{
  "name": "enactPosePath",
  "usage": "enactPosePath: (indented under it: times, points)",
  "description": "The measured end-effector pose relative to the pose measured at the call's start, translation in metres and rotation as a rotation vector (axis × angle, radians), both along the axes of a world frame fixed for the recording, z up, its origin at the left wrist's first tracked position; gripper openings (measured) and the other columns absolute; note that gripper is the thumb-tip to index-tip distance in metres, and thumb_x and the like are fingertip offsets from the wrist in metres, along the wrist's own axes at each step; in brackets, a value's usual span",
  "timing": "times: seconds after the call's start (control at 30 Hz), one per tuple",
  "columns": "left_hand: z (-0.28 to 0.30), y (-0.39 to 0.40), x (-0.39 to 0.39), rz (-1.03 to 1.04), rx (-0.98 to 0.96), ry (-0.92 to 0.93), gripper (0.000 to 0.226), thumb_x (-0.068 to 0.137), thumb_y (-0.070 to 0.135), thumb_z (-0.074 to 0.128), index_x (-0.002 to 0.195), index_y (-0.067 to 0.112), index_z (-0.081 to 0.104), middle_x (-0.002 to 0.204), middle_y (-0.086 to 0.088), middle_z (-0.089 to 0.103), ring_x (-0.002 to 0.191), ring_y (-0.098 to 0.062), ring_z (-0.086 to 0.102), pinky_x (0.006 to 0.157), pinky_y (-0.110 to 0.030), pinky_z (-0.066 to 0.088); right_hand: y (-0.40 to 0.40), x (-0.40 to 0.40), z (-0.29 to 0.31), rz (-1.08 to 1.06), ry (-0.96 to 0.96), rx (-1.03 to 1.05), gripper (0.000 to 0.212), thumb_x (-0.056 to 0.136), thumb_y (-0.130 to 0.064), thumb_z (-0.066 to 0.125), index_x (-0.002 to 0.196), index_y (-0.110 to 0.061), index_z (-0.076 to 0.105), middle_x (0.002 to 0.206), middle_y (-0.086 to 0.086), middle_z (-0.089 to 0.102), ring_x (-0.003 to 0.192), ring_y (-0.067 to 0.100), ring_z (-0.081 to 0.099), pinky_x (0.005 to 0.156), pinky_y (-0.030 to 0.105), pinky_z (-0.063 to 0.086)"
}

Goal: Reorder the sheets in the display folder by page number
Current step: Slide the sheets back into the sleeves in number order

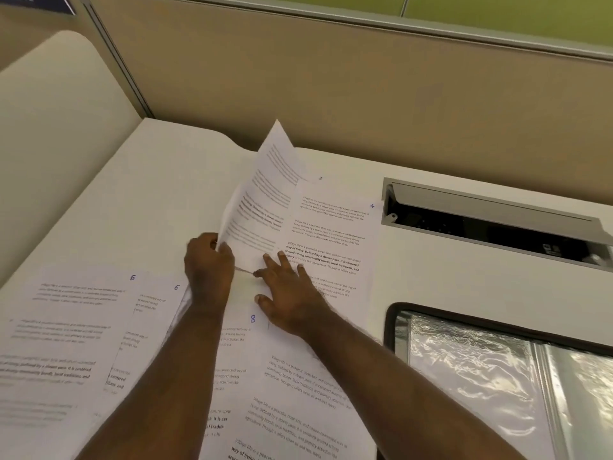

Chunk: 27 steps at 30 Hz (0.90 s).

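Several printed sheets lie spread over the white desk (149, 180), handwritten numbers in blue at their corners: 4 (372, 206), 8 (253, 319) and 6 (132, 277) twice. At frame centre, the left hand (209, 263) pinches a lifted sheet (265, 200), its long axis rising toward the partition. The right hand (288, 290) presses spread fingers on the papers. Lower right, the open display folder (481, 376) is cut off by the frame edge.

This is an office cubicle. A pale, smooth white bench (431, 260) butts against a beige fabric partition panel (331, 94) with a grey metal frame post (116, 61). Just in front of that panel, a grey flip-lid cable hatch (491, 207) is sunk into the bench, and printed paper sheets (66, 327) lie spread nearer.
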<state>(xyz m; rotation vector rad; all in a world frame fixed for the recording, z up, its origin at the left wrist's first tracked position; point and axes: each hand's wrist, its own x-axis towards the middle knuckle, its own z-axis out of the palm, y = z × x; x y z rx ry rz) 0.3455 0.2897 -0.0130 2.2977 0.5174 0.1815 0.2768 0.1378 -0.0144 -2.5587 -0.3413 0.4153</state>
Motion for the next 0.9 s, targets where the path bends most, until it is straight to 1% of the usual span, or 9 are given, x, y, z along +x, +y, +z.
enactPosePath:
  times: [0.17, 0.3, 0.37, 0.47, 0.6, 0.63, 0.7, 0.77, 0.9]
  points:
    - [0.042, 0.018, -0.003, 0.150, -0.021, -0.216, 0.025, 0.092, 0.014, 0.056, 0.113, 0.003, 0.065, 0.113, -0.019, 0.064, 0.101, -0.035, 0.061, 0.083, -0.031, 0.045, -0.037, -0.025, 0.014, -0.056, 0.011, 0.120, 0.047, 0.099, -0.035, 0.047, 0.145, -0.028, 0.039, 0.164, -0.005, 0.010, 0.151, 0.013, -0.005, 0.122, 0.040, 0.008]
    - [0.077, 0.019, -0.030, 0.103, -0.184, -0.383, 0.013, 0.093, 0.015, 0.057, 0.104, 0.011, 0.061, 0.102, -0.003, 0.064, 0.072, -0.029, 0.070, 0.071, -0.039, 0.058, -0.069, -0.052, 0.023, -0.135, 0.039, 0.223, 0.044, 0.100, -0.039, 0.047, 0.143, -0.036, 0.039, 0.162, -0.012, 0.018, 0.150, 0.007, 0.005, 0.121, 0.038, 0.016]
    - [0.093, 0.011, -0.060, 0.089, -0.291, -0.381, 0.009, 0.095, 0.013, 0.061, 0.102, 0.016, 0.058, 0.104, -0.002, 0.065, 0.070, -0.022, 0.071, 0.070, -0.036, 0.059, -0.085, -0.067, 0.030, -0.199, 0.021, 0.330, 0.043, 0.099, -0.040, 0.049, 0.142, -0.035, 0.041, 0.157, -0.011, 0.029, 0.147, 0.006, 0.019, 0.121, 0.038, 0.023]
    - [0.107, -0.010, -0.116, 0.103, -0.578, -0.322, 0.013, 0.094, 0.007, 0.064, 0.102, 0.016, 0.060, 0.109, -0.006, 0.067, 0.080, -0.017, 0.071, 0.070, -0.029, 0.061, -0.110, -0.088, 0.046, -0.393, 0.048, 0.593, 0.043, 0.098, -0.038, 0.054, 0.139, -0.031, 0.045, 0.144, -0.011, 0.046, 0.133, 0.004, 0.041, 0.114, 0.037, 0.036]
    - [0.103, -0.055, -0.196, 0.021, -0.852, -0.166, 0.021, 0.091, -0.002, 0.063, 0.102, 0.016, 0.062, 0.103, 0.000, 0.070, 0.088, -0.010, 0.070, 0.069, -0.025, 0.060, -0.167, -0.115, 0.067, -0.635, 0.407, 1.008, 0.079, 0.076, -0.076, 0.056, 0.142, -0.039, 0.035, 0.136, -0.010, 0.056, 0.123, 0.016, 0.057, 0.103, 0.043, 0.047]
    - [0.100, -0.070, -0.216, 0.003, -0.884, -0.104, 0.021, 0.091, -0.003, 0.062, 0.103, 0.014, 0.062, 0.103, -0.002, 0.071, 0.087, -0.010, 0.071, 0.067, -0.025, 0.060, -0.185, -0.125, 0.070, -0.635, 0.462, 1.060, 0.076, 0.075, -0.078, 0.053, 0.138, -0.037, 0.040, 0.133, -0.006, 0.060, 0.118, 0.019, 0.061, 0.100, 0.044, 0.050]
    - [0.094, -0.101, -0.253, -0.043, -0.926, 0.022, 0.022, 0.090, -0.004, 0.062, 0.108, 0.009, 0.061, 0.106, -0.006, 0.072, 0.088, -0.013, 0.072, 0.065, -0.027, 0.060, -0.221, -0.150, 0.076, -0.605, 0.498, 1.087, 0.055, 0.090, -0.062, 0.048, 0.133, -0.029, 0.051, 0.127, 0.002, 0.066, 0.112, 0.026, 0.065, 0.097, 0.046, 0.052]
    - [0.089, -0.132, -0.284, -0.116, -0.936, 0.140, 0.025, 0.089, -0.003, 0.063, 0.112, 0.008, 0.060, 0.107, -0.004, 0.073, 0.092, -0.018, 0.072, 0.064, -0.029, 0.061, -0.256, -0.176, 0.075, -0.663, 0.519, 1.064, 0.040, 0.096, -0.040, 0.054, 0.132, -0.024, 0.055, 0.124, 0.005, 0.068, 0.113, 0.029, 0.065, 0.099, 0.052, 0.050]
    - [0.079, -0.191, -0.323, -0.229, -0.908, 0.327, 0.026, 0.088, -0.004, 0.067, 0.110, 0.008, 0.061, 0.104, -0.006, 0.074, 0.088, -0.022, 0.073, 0.065, -0.036, 0.061, -0.328, -0.228, 0.063, -0.831, 0.530, 1.014, 0.035, 0.094, -0.013, 0.061, 0.128, -0.015, 0.059, 0.118, 0.009, 0.071, 0.109, 0.031, 0.067, 0.097, 0.051, 0.051]
